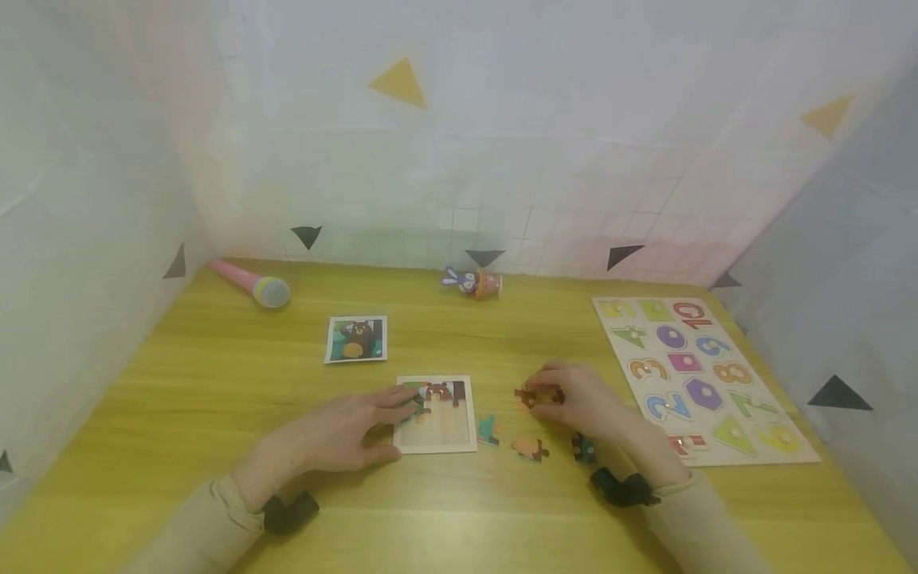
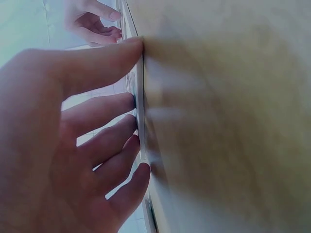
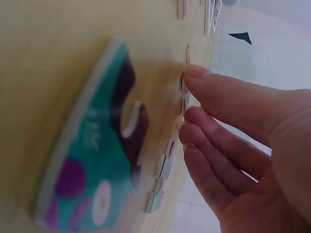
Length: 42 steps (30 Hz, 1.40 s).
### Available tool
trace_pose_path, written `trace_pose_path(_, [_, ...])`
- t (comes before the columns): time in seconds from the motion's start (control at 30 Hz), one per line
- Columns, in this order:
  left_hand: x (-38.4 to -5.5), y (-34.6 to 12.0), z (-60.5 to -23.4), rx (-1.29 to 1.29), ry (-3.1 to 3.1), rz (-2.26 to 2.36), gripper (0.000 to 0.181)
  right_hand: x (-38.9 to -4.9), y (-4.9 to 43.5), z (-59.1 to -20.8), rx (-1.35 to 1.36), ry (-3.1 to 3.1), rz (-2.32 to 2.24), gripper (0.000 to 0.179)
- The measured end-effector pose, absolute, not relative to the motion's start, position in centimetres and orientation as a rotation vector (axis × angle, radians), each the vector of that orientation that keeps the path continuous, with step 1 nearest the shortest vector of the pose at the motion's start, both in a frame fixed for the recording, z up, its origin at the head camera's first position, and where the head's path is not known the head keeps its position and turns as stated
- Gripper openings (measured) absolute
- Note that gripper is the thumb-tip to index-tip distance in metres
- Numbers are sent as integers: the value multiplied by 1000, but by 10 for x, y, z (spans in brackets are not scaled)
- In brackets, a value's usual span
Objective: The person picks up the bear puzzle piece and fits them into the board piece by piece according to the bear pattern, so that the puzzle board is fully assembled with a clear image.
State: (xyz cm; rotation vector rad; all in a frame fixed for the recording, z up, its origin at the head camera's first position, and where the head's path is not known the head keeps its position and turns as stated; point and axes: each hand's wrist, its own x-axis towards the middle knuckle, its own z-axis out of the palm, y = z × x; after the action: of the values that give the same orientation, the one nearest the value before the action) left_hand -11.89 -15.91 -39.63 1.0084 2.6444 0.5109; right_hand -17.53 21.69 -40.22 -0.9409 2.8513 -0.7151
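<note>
A shallow wooden puzzle tray (image 1: 437, 434) lies in front of the person, with bear-picture pieces fitted along its top and upper left. My left hand (image 1: 344, 430) rests at the tray's left side, fingers stretched over the edge; in the left wrist view the thumb touches the tray's rim (image 2: 140, 82). To the right of the tray, my right hand (image 1: 584, 399) pinches a brown puzzle piece (image 1: 527, 397) low over the table between thumb and fingers. Loose near it lie a teal piece (image 1: 489, 430), an orange-brown piece (image 1: 529, 448) and a dark teal piece (image 1: 583, 448), large in the right wrist view.
A bear picture card (image 1: 356, 340) lies beyond the tray on the left. Farther back are a pink toy microphone (image 1: 251, 284) and a small purple rabbit figure (image 1: 471, 282) on its side. On the right is a number-and-shape puzzle board (image 1: 703, 383). Walls (image 1: 459, 159) enclose the table.
</note>
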Motion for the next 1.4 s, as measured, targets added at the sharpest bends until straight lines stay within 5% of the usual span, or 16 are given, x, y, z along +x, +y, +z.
trace_pose_path(1.4, [-121, -160, -399, 1024, 2634, 518, 64, -174, 217, -402, -1064, 2856, -714, 25])
